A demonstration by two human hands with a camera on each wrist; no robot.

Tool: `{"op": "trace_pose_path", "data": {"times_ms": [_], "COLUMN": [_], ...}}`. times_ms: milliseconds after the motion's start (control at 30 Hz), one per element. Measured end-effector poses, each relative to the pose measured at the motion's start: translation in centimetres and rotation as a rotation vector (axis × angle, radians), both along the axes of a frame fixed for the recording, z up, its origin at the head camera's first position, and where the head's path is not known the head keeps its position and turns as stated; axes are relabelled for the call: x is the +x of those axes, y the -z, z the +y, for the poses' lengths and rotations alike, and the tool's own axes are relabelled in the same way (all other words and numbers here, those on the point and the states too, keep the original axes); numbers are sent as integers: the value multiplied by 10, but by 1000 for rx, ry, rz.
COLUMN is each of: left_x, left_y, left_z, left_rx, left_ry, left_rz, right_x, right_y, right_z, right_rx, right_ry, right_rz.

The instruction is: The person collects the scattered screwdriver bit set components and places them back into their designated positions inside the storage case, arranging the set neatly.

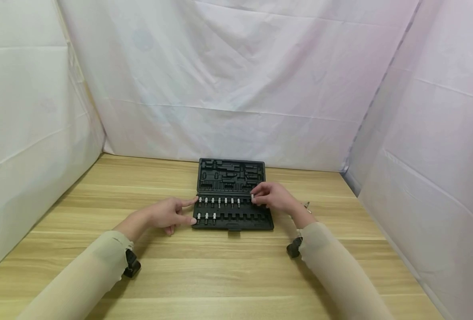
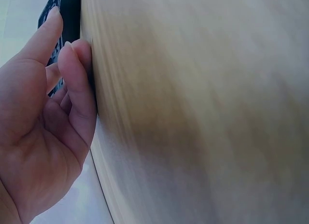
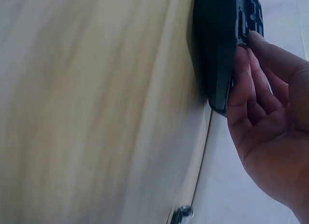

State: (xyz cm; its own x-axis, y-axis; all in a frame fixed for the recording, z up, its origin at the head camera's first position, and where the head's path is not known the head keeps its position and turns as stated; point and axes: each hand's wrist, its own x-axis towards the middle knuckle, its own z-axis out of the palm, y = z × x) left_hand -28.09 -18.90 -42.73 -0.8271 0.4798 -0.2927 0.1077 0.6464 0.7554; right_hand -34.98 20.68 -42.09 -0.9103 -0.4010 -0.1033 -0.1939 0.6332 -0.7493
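Observation:
A black socket case [image 1: 233, 225] lies unfolded on the table. Short silver bit sockets [image 1: 219, 202] stand along its upper row, and a few more bit sockets [image 1: 206, 218] fill the left end of the lower row. At the case's left edge, my left hand [image 1: 165, 215] touches it with outstretched index finger and thumb. My right hand [image 1: 275, 198] pinches a small silver bit socket [image 1: 252, 197] between thumb and fingertips, over the right part of the upper row. In the right wrist view its fingertips [image 3: 255, 38] are right at the case, and the piece is hidden.
Another loose bit socket [image 1: 307, 205] lies on the wooden table [image 1: 204, 271] right of the case, partly behind the right wrist. Behind the case's lid [image 1: 232, 161], with its moulded recesses, hangs a white cloth [image 1: 228, 89]. More cloth encloses both sides.

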Motion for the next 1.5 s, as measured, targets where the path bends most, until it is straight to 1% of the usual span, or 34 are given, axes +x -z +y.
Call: {"op": "trace_pose_path", "data": {"times_ms": [367,533,767,1067,1267,1500], "left_x": [0,-1,-2,0,0,0], "left_y": [-1,0,1,0,-2,-2], "left_z": [0,-1,-1,-1,-1,-1], "left_rx": [8,2,-10,4,17,5], "left_ry": [10,0,-1,8,12,6], "left_rz": [-2,3,11,10,7,5], "right_x": [-6,-7,-9,-11,-10,-9], "right_y": [3,4,7,7,5,5], "right_z": [-18,-24,-24,-23,-24,-24], "right_rx": [37,71,96,68,72,103], "right_ry": [-16,-14,-16,-37,-28,-28], "right_rz": [32,25,10,9,4,-11]}}
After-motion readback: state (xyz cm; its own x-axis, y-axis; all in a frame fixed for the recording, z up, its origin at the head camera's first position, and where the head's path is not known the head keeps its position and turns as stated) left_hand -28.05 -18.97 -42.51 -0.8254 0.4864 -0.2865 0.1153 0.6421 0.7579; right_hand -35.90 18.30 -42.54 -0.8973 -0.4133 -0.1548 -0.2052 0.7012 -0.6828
